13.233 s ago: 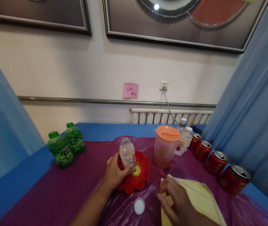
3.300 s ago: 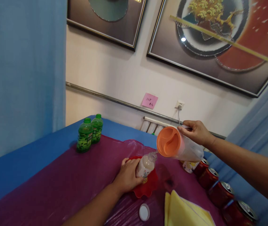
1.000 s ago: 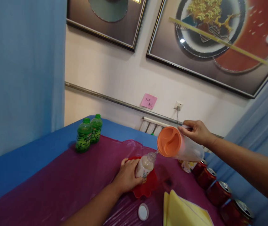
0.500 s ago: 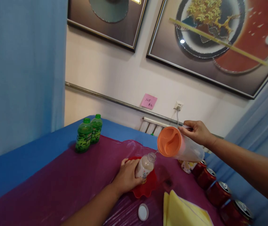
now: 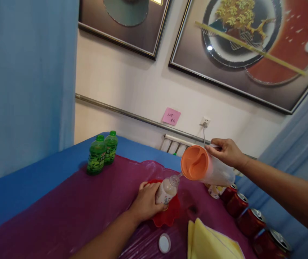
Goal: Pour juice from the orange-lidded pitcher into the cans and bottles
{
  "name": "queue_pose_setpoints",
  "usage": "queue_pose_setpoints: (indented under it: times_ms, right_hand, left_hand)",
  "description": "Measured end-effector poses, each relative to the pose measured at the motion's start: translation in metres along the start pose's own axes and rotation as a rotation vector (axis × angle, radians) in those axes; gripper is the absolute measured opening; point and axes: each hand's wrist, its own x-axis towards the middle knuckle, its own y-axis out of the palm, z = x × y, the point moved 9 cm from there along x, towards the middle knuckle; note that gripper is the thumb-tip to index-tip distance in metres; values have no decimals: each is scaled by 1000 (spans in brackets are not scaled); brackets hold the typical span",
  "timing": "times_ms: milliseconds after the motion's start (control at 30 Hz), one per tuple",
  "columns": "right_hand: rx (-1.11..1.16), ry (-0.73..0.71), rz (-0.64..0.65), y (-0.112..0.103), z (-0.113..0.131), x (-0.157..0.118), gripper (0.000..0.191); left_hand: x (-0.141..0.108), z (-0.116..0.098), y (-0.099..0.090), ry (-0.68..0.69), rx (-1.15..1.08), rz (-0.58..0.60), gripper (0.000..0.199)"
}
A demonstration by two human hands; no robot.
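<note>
My left hand (image 5: 148,202) is wrapped around a small clear bottle (image 5: 167,190) with a printed label, its mouth uncapped and leaning right. Beneath the bottle lies a red scalloped dish (image 5: 170,215). My right hand (image 5: 227,153) grips the handle of a translucent pitcher (image 5: 217,172), which is tipped on its side. The pitcher's orange lid (image 5: 194,163) faces the bottle, and a thin stream of liquid runs from its spout to the bottle mouth. A white cap (image 5: 164,243) rests on the purple sheet in front.
Two green bottles (image 5: 96,155) stand at the back left. Several red cans (image 5: 251,221) line the right side, with a patterned container (image 5: 215,190) behind them. A folded yellow cloth (image 5: 211,241) lies at the front on the purple plastic sheet (image 5: 99,208). A metal rail (image 5: 132,115) crosses the wall.
</note>
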Motion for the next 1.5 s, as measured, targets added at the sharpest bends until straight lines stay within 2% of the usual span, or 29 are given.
queue_pose_setpoints:
  times_ms: [300, 467, 767, 1500]
  right_hand:
    - [3, 3, 9, 0, 0, 1, 50]
    - [-11, 3, 7, 1, 0, 1, 48]
    - [-9, 0, 7, 1, 0, 0, 48]
    - [-10, -4, 28, 4, 1, -1, 50]
  left_hand:
    - [1, -1, 0, 7, -16, -5, 60]
    - [1, -1, 0, 4, -10, -2, 66]
    - [1, -1, -1, -1, 3, 3, 61]
    - [0, -1, 0, 11, 3, 9, 66]
